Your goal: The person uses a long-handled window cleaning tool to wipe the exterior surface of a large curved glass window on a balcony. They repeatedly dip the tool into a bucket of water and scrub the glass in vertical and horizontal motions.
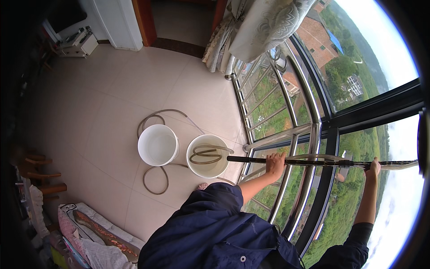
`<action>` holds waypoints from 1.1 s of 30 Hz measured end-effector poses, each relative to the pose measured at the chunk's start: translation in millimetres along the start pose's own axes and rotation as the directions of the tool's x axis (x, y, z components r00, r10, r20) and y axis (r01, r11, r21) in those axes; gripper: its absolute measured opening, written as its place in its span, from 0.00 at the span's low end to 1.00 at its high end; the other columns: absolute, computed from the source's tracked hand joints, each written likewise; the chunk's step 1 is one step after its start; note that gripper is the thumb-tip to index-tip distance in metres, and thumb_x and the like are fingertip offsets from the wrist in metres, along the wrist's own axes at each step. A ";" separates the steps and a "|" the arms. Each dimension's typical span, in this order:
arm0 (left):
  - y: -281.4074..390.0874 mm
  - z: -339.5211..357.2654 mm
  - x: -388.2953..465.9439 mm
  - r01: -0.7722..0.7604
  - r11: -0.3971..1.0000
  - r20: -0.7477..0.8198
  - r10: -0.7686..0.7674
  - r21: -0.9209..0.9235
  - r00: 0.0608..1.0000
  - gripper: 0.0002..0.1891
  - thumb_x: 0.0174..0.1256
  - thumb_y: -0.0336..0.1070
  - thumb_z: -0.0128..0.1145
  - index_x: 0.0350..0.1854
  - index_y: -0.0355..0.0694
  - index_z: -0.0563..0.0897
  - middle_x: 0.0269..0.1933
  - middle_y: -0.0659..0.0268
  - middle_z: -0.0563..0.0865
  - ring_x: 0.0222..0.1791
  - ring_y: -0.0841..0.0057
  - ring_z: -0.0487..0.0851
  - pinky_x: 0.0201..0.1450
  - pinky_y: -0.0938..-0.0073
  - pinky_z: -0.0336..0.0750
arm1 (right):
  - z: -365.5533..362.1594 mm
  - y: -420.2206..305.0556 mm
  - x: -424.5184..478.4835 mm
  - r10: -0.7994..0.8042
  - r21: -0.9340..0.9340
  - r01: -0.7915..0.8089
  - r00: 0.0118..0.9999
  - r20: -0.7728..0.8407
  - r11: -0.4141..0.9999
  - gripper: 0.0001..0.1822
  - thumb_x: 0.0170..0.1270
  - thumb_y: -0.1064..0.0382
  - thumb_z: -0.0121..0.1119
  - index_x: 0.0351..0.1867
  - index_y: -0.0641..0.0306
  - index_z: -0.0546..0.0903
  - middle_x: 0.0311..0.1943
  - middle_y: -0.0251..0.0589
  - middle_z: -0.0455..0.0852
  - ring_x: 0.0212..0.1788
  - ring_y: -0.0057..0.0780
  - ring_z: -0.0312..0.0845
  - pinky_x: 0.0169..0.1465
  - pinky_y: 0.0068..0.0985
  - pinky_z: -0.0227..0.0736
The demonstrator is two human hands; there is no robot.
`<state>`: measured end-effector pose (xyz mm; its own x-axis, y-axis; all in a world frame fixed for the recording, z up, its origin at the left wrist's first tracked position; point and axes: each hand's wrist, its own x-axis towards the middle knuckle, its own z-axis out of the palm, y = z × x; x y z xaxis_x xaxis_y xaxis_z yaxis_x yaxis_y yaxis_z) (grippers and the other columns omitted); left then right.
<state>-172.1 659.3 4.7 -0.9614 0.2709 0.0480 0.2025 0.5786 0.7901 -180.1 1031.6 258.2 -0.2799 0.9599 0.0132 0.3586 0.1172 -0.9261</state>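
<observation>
A black telescopic pole (312,162) runs level across the view, in front of the window. My left hand (276,165) is wrapped around it near its gripped lower end. Farther along, my right hand (372,167) also grips it, arm raised. A clear hose (305,156) follows the pole and curves off past my right hand. At the far right the pole reaches a dark, long head (422,144), partly lost at the picture's rim. Below the pole's near end stands a white bucket (196,170) with coiled hose (206,160) inside.
Beside it stands a second white bucket (142,156), with more hose (144,181) looping over the tiled floor (111,134). A metal railing (314,114) separates me from the black-framed window (333,148). Curtains (265,30) hang at the top; a covered seat (97,232) is lower left.
</observation>
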 end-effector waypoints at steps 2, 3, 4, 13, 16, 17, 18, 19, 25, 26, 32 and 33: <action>-0.3 0.5 0.0 -0.002 1.000 -0.008 0.002 0.001 1.000 0.16 0.45 0.35 0.62 0.36 0.41 0.72 0.30 0.62 0.77 0.36 0.68 0.75 0.41 0.68 0.63 | 1.5 -1.1 -2.3 0.003 0.002 -0.003 1.000 -0.004 1.000 0.18 0.55 0.51 0.52 0.35 0.65 0.67 0.24 0.39 0.68 0.20 0.30 0.66 0.20 0.29 0.66; -0.4 0.9 0.0 -0.004 1.000 -0.012 0.004 0.001 1.000 0.16 0.45 0.35 0.62 0.36 0.41 0.72 0.30 0.62 0.77 0.36 0.68 0.75 0.41 0.68 0.63 | 1.3 -1.7 -3.0 0.006 0.002 -0.006 1.000 -0.008 1.000 0.18 0.55 0.51 0.52 0.35 0.64 0.67 0.24 0.39 0.68 0.20 0.30 0.66 0.20 0.29 0.66; -0.7 1.3 0.2 -0.004 1.000 -0.009 0.004 0.000 1.000 0.16 0.45 0.34 0.62 0.36 0.41 0.72 0.30 0.62 0.77 0.36 0.68 0.75 0.41 0.68 0.63 | 1.6 -2.2 -4.1 0.008 0.003 -0.008 1.000 -0.012 1.000 0.18 0.56 0.51 0.52 0.35 0.64 0.66 0.24 0.39 0.68 0.20 0.30 0.66 0.20 0.29 0.65; -1.1 2.9 0.4 -0.012 0.999 -0.075 0.010 -0.031 0.997 0.13 0.43 0.31 0.61 0.30 0.42 0.70 0.28 0.62 0.77 0.34 0.66 0.75 0.39 0.66 0.63 | 0.6 0.4 -1.0 0.020 -0.005 -0.020 1.000 0.012 1.000 0.18 0.57 0.51 0.51 0.35 0.64 0.66 0.22 0.37 0.68 0.18 0.29 0.66 0.18 0.29 0.65; 0.0 2.7 0.3 -0.014 0.999 -0.070 0.012 -0.031 0.997 0.13 0.43 0.31 0.61 0.30 0.42 0.71 0.27 0.62 0.77 0.34 0.66 0.75 0.39 0.66 0.63 | -6.3 6.1 14.0 -0.020 -0.034 0.022 0.999 0.035 0.999 0.24 0.53 0.51 0.52 0.39 0.76 0.70 0.30 0.46 0.73 0.23 0.33 0.73 0.21 0.33 0.72; 0.4 2.4 0.2 -0.015 0.999 -0.066 0.013 -0.034 0.998 0.13 0.43 0.31 0.61 0.31 0.42 0.71 0.27 0.62 0.77 0.34 0.66 0.75 0.39 0.66 0.63 | -8.5 7.6 19.7 -0.034 -0.043 0.034 0.999 0.020 0.998 0.24 0.53 0.51 0.52 0.38 0.75 0.70 0.30 0.45 0.73 0.22 0.33 0.73 0.21 0.33 0.72; 0.6 2.0 0.4 -0.012 0.999 -0.063 0.010 -0.035 0.998 0.13 0.43 0.31 0.61 0.31 0.42 0.71 0.27 0.62 0.77 0.34 0.66 0.75 0.39 0.66 0.63 | -7.4 7.2 20.5 -0.046 -0.052 0.047 0.999 0.009 0.998 0.23 0.53 0.52 0.52 0.37 0.75 0.71 0.29 0.45 0.73 0.22 0.32 0.72 0.21 0.32 0.71; 0.9 1.7 0.5 -0.009 1.000 -0.037 0.009 -0.017 0.999 0.14 0.44 0.32 0.61 0.32 0.42 0.71 0.28 0.62 0.77 0.35 0.67 0.75 0.39 0.67 0.63 | -6.4 7.0 21.1 -0.059 -0.062 0.059 0.998 -0.002 0.996 0.23 0.53 0.52 0.52 0.36 0.75 0.71 0.29 0.45 0.73 0.21 0.32 0.72 0.20 0.32 0.71; 1.0 2.7 -0.1 -0.009 1.000 -0.008 0.009 0.011 1.000 0.15 0.45 0.35 0.61 0.35 0.41 0.71 0.30 0.62 0.77 0.36 0.68 0.74 0.39 0.68 0.63 | -3.6 0.4 14.4 -0.006 -0.035 0.008 0.999 0.045 0.999 0.19 0.57 0.50 0.51 0.37 0.66 0.67 0.27 0.41 0.70 0.23 0.32 0.68 0.23 0.31 0.69; 1.7 2.7 -0.3 -0.009 1.000 -0.008 0.009 0.008 1.000 0.15 0.46 0.35 0.61 0.35 0.41 0.71 0.30 0.62 0.77 0.36 0.68 0.74 0.39 0.68 0.63 | -4.2 0.7 14.7 -0.001 -0.022 0.002 0.999 0.046 1.000 0.19 0.57 0.50 0.51 0.38 0.66 0.67 0.27 0.42 0.71 0.23 0.32 0.69 0.23 0.32 0.69; 2.2 1.7 2.6 -0.008 1.000 -0.010 0.008 -0.018 1.000 0.13 0.46 0.34 0.61 0.34 0.40 0.72 0.29 0.62 0.77 0.36 0.68 0.74 0.40 0.68 0.63 | -5.0 3.3 16.2 0.036 0.025 -0.037 0.999 0.022 0.999 0.20 0.56 0.50 0.52 0.39 0.66 0.68 0.28 0.41 0.71 0.24 0.32 0.70 0.24 0.33 0.70; 3.2 0.7 3.1 -0.008 1.000 -0.008 0.008 -0.019 1.000 0.13 0.46 0.34 0.61 0.34 0.40 0.72 0.29 0.62 0.77 0.36 0.68 0.74 0.40 0.68 0.63 | -5.6 3.9 16.2 0.020 0.027 -0.021 1.000 0.012 0.999 0.21 0.55 0.50 0.52 0.38 0.68 0.69 0.28 0.42 0.72 0.23 0.32 0.70 0.23 0.33 0.70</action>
<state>-174.2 662.5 7.0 -0.9614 0.2689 0.0589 0.2062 0.5616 0.8013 -178.2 1049.1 257.0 -0.2832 0.9590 -0.0101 0.3405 0.0907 -0.9359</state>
